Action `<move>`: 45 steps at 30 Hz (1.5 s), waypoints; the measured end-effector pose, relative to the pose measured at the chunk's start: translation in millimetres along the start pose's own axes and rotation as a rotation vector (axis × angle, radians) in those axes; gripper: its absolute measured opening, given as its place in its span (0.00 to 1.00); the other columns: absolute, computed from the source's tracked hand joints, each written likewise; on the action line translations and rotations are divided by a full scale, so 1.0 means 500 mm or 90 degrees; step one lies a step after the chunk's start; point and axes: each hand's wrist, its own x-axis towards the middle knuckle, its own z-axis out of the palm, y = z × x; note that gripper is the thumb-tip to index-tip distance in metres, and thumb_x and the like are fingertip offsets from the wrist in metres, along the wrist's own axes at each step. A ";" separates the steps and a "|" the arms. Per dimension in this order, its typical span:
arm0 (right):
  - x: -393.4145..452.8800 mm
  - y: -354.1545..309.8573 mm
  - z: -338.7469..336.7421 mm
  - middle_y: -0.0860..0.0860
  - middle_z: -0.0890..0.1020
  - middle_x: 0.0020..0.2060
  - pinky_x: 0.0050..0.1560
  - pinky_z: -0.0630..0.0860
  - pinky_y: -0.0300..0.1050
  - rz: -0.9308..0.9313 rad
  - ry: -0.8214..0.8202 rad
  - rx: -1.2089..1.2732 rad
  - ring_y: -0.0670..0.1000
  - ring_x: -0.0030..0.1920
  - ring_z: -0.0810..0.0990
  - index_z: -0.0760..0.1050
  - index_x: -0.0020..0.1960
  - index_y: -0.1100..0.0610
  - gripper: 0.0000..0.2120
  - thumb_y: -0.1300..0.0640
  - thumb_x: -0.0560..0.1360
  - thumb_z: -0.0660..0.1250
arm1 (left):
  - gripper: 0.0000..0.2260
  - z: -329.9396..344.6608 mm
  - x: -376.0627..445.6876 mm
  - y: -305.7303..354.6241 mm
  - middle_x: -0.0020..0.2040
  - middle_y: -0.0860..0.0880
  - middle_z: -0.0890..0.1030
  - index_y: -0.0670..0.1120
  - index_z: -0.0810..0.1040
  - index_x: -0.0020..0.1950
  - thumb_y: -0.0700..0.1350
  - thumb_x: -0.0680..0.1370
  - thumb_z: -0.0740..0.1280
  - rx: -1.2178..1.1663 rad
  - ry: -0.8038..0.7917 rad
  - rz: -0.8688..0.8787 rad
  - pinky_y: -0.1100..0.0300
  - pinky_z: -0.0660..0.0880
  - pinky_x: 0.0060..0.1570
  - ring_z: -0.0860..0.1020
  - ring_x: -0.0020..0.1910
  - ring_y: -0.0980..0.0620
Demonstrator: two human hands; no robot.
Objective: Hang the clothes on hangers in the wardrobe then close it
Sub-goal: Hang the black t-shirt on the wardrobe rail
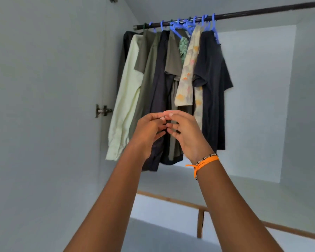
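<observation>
The clothes (171, 84) hang bunched at the upper centre on the rail (244, 13). Both the left hand (149, 131) and right hand (185, 135) meet mid-frame, fingers curled; whether they pinch fabric I cannot tell. Straightening should stay gentle, tugging downward evenly.

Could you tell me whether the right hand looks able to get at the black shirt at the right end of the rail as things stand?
Probably yes. The right hand is raised in front of the hanging clothes, the black shirt hangs outermost just beside it, and nothing stands between them. Its fingers are busy against the left hand.
</observation>
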 end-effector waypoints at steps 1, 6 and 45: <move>-0.033 0.004 0.027 0.51 0.79 0.39 0.47 0.74 0.39 0.006 -0.014 0.018 0.47 0.40 0.77 0.78 0.46 0.57 0.11 0.64 0.78 0.57 | 0.07 -0.021 -0.038 0.006 0.46 0.47 0.82 0.45 0.78 0.52 0.38 0.80 0.61 0.004 0.013 -0.003 0.61 0.77 0.50 0.81 0.47 0.52; -0.201 0.028 0.170 0.52 0.79 0.36 0.39 0.72 0.37 0.062 -0.067 0.088 0.47 0.37 0.77 0.77 0.42 0.58 0.13 0.66 0.78 0.56 | 0.07 -0.147 -0.234 0.036 0.42 0.47 0.82 0.41 0.78 0.53 0.38 0.79 0.62 0.039 0.112 -0.036 0.62 0.77 0.48 0.81 0.44 0.53; -1.706 -0.045 1.795 0.52 0.78 0.34 0.39 0.71 0.38 0.650 -0.978 0.239 0.46 0.33 0.74 0.76 0.43 0.59 0.12 0.67 0.78 0.55 | 0.09 -1.453 -1.864 0.606 0.36 0.52 0.81 0.44 0.79 0.47 0.37 0.80 0.60 0.153 1.167 -0.144 0.63 0.75 0.44 0.78 0.36 0.59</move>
